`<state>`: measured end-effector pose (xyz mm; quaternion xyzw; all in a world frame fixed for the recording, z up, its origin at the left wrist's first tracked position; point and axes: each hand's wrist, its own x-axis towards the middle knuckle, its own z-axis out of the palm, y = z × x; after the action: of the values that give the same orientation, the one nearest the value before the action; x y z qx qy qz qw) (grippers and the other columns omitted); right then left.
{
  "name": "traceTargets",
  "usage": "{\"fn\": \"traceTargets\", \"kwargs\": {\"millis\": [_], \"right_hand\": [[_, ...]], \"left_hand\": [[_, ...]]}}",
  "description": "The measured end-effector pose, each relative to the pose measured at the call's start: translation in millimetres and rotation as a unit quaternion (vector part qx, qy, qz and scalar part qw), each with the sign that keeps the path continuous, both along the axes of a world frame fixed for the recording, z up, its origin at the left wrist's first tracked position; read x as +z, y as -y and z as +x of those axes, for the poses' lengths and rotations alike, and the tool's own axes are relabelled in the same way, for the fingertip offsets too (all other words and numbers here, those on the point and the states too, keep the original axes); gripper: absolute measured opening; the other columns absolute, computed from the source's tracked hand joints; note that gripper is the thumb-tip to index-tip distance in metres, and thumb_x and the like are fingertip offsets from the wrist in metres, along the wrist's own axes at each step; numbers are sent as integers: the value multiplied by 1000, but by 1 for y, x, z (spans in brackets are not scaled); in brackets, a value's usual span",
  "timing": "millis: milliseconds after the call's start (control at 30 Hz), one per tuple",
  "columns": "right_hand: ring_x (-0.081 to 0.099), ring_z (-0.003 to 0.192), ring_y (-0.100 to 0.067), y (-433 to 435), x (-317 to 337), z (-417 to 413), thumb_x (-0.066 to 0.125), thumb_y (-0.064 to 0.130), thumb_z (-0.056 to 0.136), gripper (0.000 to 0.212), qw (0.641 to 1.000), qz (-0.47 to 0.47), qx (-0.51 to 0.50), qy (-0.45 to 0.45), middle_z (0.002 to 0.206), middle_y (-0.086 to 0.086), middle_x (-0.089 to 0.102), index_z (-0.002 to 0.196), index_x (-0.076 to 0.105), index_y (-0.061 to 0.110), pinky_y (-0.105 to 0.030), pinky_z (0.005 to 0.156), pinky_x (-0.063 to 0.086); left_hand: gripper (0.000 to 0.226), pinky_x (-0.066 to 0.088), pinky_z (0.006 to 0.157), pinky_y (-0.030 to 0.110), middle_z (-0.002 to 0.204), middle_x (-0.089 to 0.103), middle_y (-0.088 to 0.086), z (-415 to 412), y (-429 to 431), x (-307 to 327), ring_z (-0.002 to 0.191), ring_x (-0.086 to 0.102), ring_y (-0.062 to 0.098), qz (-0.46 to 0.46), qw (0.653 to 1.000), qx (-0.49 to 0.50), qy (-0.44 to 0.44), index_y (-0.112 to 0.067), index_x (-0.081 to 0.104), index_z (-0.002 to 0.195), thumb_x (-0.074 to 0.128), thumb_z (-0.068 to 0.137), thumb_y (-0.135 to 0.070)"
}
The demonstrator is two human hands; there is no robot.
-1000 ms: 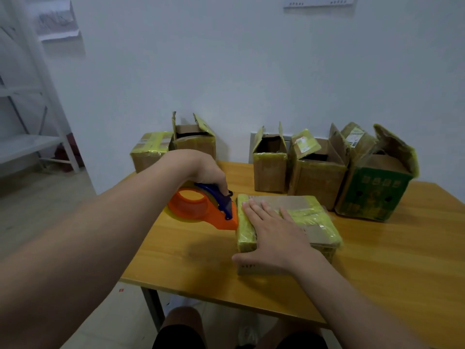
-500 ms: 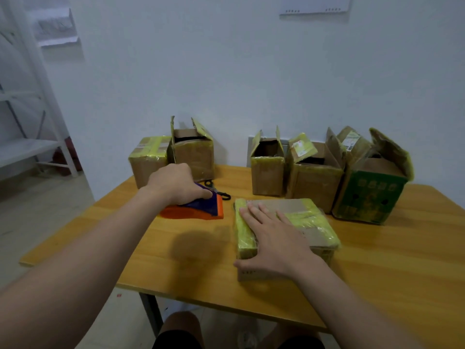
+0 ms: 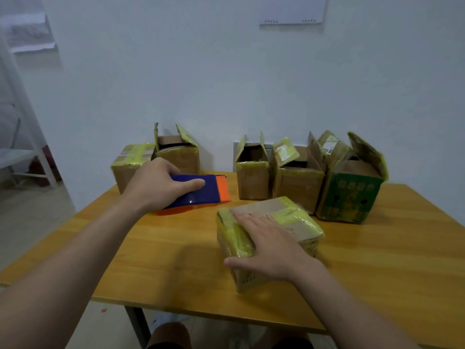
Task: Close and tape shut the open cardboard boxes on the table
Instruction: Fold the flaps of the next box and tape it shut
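A closed cardboard box [image 3: 297, 220] with yellow tape lies on the wooden table [image 3: 176, 268] near its middle. My right hand [image 3: 269, 245] rests flat on its top, fingers straight. My left hand [image 3: 156, 185] grips the blue and orange tape dispenser [image 3: 201, 192], which lies low on its side just left of the box. Along the wall stand several open boxes: one at the back left [image 3: 178, 154], two brown ones in the middle [image 3: 253, 172] [image 3: 297, 180] and a green printed one [image 3: 349, 195] at the right, all with flaps up.
A taped, closed box [image 3: 128, 165] sits at the back left corner beside the open one. A white shelf frame [image 3: 30, 137] stands on the floor at the left. My knees show under the table's front edge.
My left hand turned the tape dispenser from upright against the box's left end to lying flat, and drew it a little left and back. My right hand stayed on the box.
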<state>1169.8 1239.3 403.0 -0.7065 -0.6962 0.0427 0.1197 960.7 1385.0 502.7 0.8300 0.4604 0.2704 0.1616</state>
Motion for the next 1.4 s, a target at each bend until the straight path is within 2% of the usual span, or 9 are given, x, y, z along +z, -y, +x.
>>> {"fn": "traceTargets", "kwargs": {"millis": [300, 433, 567, 700, 800, 967, 1100, 1300, 1400], "right_hand": [[10, 157, -9, 1, 1, 0, 53, 77, 88, 96, 1000, -1, -9, 8, 171, 11, 17, 164, 18, 30, -38, 129, 0], [9, 158, -12, -4, 1, -16, 53, 82, 84, 105, 999, 8, -42, -8, 171, 8, 16, 164, 15, 26, -42, 130, 3], [4, 158, -12, -4, 13, -16, 68, 82, 73, 117, 998, -16, -18, -56, 172, 9, 10, 164, 14, 31, -33, 123, -2], [-5, 159, -26, 5, 15, 19, 57, 96, 63, 124, 992, -76, -51, 83, 173, 2, 3, 162, 7, 42, -58, 126, -6], [-9, 159, -31, 9, 2, 27, 53, 99, 62, 124, 987, -85, -98, 93, 173, -1, 1, 160, -4, 48, -64, 124, -6], [-6, 159, -31, 11, 1, 14, 37, 103, 64, 124, 988, -79, -107, 73, 173, -2, -2, 163, -4, 40, -60, 126, -5], [-7, 159, -29, 15, 11, 26, 10, 91, 82, 105, 980, -5, -199, -21, 173, -4, 2, 164, 17, 28, -48, 127, 3], [24, 155, -26, 18, -19, 45, 28, 73, 99, 85, 962, 41, -268, -38, 172, -5, 16, 164, 20, 20, -40, 122, 28], [34, 150, -22, 21, -23, 48, 31, 65, 102, 78, 957, 76, -279, -28, 167, -4, 30, 162, 25, 16, -37, 118, 34]], "left_hand": [[53, 53, 55, 41, 57, 68, 1, -11, -5, -15, 59, 67, 20, 37, 999, 26, 22, -19, 74, 66, 68, 85, -68], [51, 49, 50, 30, 58, 62, -6, -11, -17, -72, 55, 60, 12, 102, 987, 91, -87, -22, 63, 69, 59, 91, -68], [47, 54, 58, 30, 69, 61, -12, -19, -30, -135, 62, 58, 9, 91, 973, 123, -173, -28, 61, 85, 51, 93, -73], [40, 35, 52, 25, 71, 55, -13, -23, -32, -163, 63, 51, 8, 129, 974, 80, -169, -28, 54, 82, 58, 92, -67], [39, 33, 53, 26, 72, 52, -11, -21, -31, -164, 65, 48, 10, 134, 976, 64, -160, -26, 55, 78, 69, 88, -60], [48, 49, 86, 33, 116, 58, 4, -5, -13, -134, 106, 52, 23, 106, 955, 139, -241, -20, 62, 117, 63, 91, -60], [56, 47, 102, 38, 139, 52, 6, 31, 46, -91, 126, 52, 24, 14, 997, 49, -55, -22, 50, 147, 56, 100, -53], [81, 27, 124, 41, 173, -4, 9, 87, 93, -110, 157, 20, 28, -64, 994, -17, -92, -23, 13, 165, 44, 101, -62], [79, 25, 124, 40, 173, -8, 5, 93, 88, -123, 158, 15, 25, -66, 997, -7, -42, -24, 12, 165, 41, 102, -62]]}}
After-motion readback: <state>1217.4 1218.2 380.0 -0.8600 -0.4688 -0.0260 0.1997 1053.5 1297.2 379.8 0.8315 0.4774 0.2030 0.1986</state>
